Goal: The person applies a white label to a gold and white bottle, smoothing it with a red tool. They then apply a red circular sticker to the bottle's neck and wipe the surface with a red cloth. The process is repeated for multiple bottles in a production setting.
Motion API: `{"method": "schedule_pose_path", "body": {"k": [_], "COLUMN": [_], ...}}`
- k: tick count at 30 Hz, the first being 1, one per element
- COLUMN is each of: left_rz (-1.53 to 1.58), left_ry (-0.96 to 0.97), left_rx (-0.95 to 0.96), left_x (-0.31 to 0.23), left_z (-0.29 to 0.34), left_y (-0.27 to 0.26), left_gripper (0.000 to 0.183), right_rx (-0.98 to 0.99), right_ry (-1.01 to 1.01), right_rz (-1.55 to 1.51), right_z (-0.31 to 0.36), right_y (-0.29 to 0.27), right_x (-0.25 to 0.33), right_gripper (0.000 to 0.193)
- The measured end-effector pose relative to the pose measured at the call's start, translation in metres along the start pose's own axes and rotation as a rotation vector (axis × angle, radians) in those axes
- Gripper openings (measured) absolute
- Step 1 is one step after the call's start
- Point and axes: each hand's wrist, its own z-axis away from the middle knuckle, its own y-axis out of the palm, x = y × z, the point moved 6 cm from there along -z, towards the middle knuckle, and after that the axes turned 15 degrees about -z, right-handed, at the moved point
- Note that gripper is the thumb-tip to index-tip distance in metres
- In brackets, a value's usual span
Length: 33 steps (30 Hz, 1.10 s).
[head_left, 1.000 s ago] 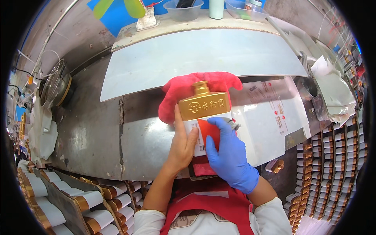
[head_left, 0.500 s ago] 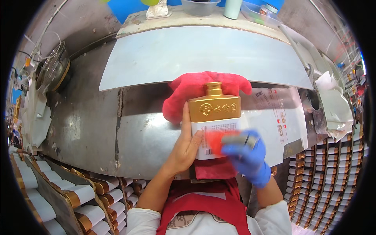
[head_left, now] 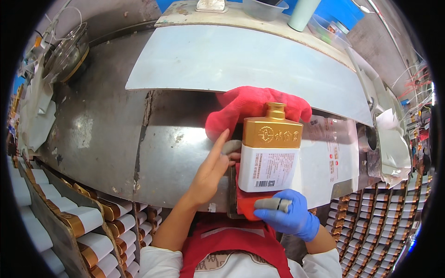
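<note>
A flat bottle (head_left: 270, 169) with a gold neck and shoulder and a white printed body leans back on red cloth. My bare left hand (head_left: 209, 173) is at its left side, index finger stretched out and other fingers partly bent; whether they touch the bottle I cannot tell. A grey covering shows on one finger there. Below the bottle's base, my blue-gloved right hand (head_left: 294, 215) is closed on an orange-red cloth (head_left: 250, 206), with grey covers over its fingertips. Behind the bottle a thick pink-red towel (head_left: 227, 118) is bunched up.
A pale board (head_left: 222, 60) spans the metal bench (head_left: 99, 134) beyond the towel. Printed plastic sheeting (head_left: 340, 153) lies at the right. Racks of white-and-gold bottles (head_left: 88, 217) stand lower left, with more bottles (head_left: 371, 231) lower right. A metal bowl (head_left: 69, 55) is far left.
My left hand has come off the bottle's edge, its index finger now extended. My right hand and its cloth have moved down from the label to below the base. The view has shifted slightly.
</note>
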Motion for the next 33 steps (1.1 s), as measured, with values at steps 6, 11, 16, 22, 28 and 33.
{"method": "schedule_pose_path", "body": {"k": [6, 11, 16, 22, 28, 33], "left_rz": [-0.108, -0.212, -0.653, -0.455, -0.377, -0.421], "left_ry": [0.248, 0.256, 0.176, 0.143, 0.197, 0.204], "left_rx": [0.043, 0.041, -0.002, -0.110, -0.202, -0.246], "left_x": [0.010, 0.014, 0.013, 0.017, 0.016, 0.013], "left_z": [0.019, 0.023, 0.016, 0.012, 0.011, 0.012], "left_y": [0.013, 0.026, 0.042, 0.051, 0.048, 0.051], "left_gripper": [0.102, 0.128, 0.134, 0.112, 0.101, 0.102], "right_rx": [-0.258, -0.173, 0.019, -0.381, -0.149, -0.497], "right_ry": [-0.068, -0.151, 0.036, -0.152, 0.055, -0.140], "right_rz": [0.107, 0.244, -0.022, 0.117, -0.166, 0.098], "right_z": [-0.089, -0.016, 0.031, -0.025, 0.052, -0.011], "right_y": [-0.050, -0.048, -0.043, -0.092, -0.026, -0.061], "right_x": [-0.018, -0.030, -0.011, -0.033, -0.020, -0.020], "right_gripper": [0.034, 0.036, 0.024, 0.026, 0.024, 0.029]}}
